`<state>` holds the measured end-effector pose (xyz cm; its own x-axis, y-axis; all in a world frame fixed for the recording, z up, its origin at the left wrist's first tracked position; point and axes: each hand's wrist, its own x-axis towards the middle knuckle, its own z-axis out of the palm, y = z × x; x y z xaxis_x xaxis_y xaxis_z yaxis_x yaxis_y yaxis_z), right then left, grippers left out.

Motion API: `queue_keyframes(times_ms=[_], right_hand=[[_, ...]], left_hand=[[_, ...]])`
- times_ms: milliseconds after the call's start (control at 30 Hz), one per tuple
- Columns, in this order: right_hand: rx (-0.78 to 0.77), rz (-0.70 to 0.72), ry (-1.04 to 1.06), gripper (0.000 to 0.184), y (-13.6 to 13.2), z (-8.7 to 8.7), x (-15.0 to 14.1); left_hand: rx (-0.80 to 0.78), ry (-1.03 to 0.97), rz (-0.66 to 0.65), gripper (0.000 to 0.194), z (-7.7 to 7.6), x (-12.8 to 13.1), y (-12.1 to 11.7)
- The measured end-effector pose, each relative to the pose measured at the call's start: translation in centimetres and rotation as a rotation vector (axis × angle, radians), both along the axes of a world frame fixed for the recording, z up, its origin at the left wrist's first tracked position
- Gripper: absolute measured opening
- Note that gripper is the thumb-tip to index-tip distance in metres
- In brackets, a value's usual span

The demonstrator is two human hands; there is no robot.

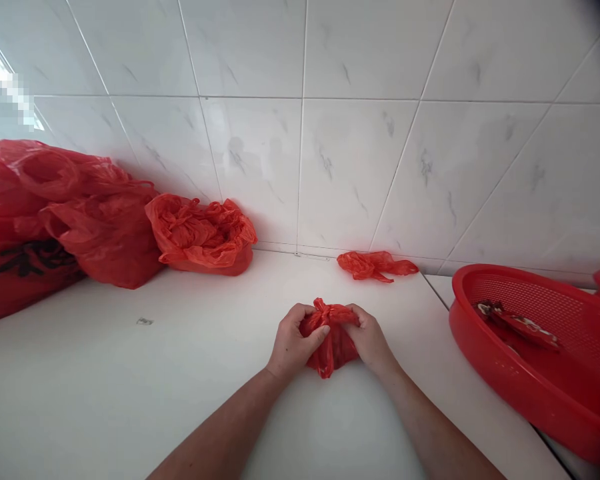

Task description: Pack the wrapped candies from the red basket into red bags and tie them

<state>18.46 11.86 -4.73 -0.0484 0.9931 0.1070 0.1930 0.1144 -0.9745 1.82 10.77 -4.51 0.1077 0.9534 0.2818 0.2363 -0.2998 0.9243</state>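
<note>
A small red plastic bag (330, 333) rests on the white counter (180, 373) in front of me, bunched at its top. My left hand (293, 343) grips its left side, fingers curled round the plastic. My right hand (367, 340) is closed on the right side of the bag's gathered top. Both hands press against the bag from either side.
Large red bags (55, 213) lie at the far left, an open red bag (203, 237) beside them by the tiled wall. A crumpled red bag (375, 265) lies behind my hands. A red mesh basket (535, 387) holding a dark-red item (517, 325) stands at the right.
</note>
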Motion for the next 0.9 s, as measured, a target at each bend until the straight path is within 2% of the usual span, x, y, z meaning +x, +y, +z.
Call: queue_keyframes(times_ms=[67, 167, 233, 300, 400, 500, 633, 767, 833, 900], right_hand=[[0.001, -0.043, 0.041, 0.012, -0.1, 0.3, 0.0], [-0.013, -0.104, 0.083, 0.015, -0.4, 0.8, -0.2], [-0.008, -0.101, 0.105, 0.016, -0.7, 1.0, -0.3], [-0.004, -0.053, 0.129, 0.014, -0.9, 1.2, -0.3], [-0.003, 0.05, 0.15, 0.015, -1.0, 1.3, -0.1], [-0.022, 0.129, 0.144, 0.031, -1.1, 1.7, 0.3], [-0.087, 0.222, 0.1, 0.052, -1.5, 2.7, 0.5], [-0.131, 0.298, 0.02, 0.041, -1.7, 2.9, 0.3], [-0.133, 0.294, -0.004, 0.037, -1.5, 2.4, 0.3], [-0.116, 0.284, -0.017, 0.036, -1.1, 1.6, 0.4]], left_hand=[[0.047, 0.024, 0.002, 0.037, -0.1, -0.1, 0.0], [-0.017, 0.016, -0.019, 0.084, -0.7, -0.1, 0.2], [-0.075, 0.019, -0.031, 0.097, -1.1, -0.1, 0.3], [-0.098, 0.024, -0.024, 0.093, -1.2, 0.0, 0.4], [-0.131, 0.011, -0.021, 0.077, -0.9, 0.0, 0.3], [-0.159, 0.012, -0.012, 0.069, -0.4, 0.0, 0.2], [-0.169, 0.067, -0.03, 0.077, -0.2, -0.1, 0.1], [-0.163, 0.137, -0.051, 0.081, -0.2, -0.1, 0.2], [-0.143, 0.151, -0.08, 0.071, 0.0, -0.1, 0.2], [-0.116, 0.164, -0.114, 0.05, 0.1, 0.0, 0.2]])
